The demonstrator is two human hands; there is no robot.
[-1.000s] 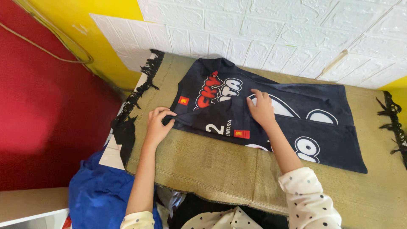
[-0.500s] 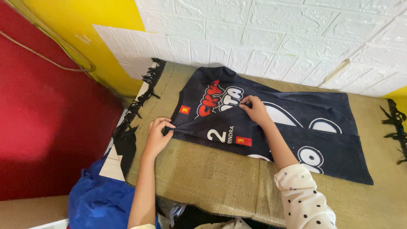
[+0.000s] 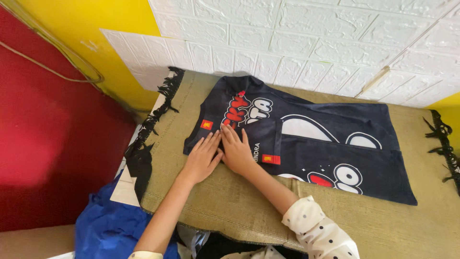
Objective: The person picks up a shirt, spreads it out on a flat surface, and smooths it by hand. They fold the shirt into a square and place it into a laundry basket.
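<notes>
- Left hand flat, palm down, fingers spread, pressing the near left edge of the shirt; nothing grasped.
- Right hand also flat and open, beside the left, thumbs side touching; it presses the folded sleeve flap, not pinching it.
- Both hands sit on the shirt's left end, near the collar side; the rest of the shirt runs away to the right of them.
- Shirt: dark navy, white and red cartoon print, small red patches; long axis left to right across the table, slightly tilted down to the right.
- Sleeve folded inward over the chest; fold edge runs roughly straight away from the person, just right of the right hand.
- Right hand nearer the unfolded bulk; left hand nearer the shirt's left edge.
- Shirt lies on a burlap cloth with black fringe on the left side.
- White brick wall behind, red and yellow wall left.
- Blue fabric below the table corner.
- Right sleeve white with dark dots.
</notes>
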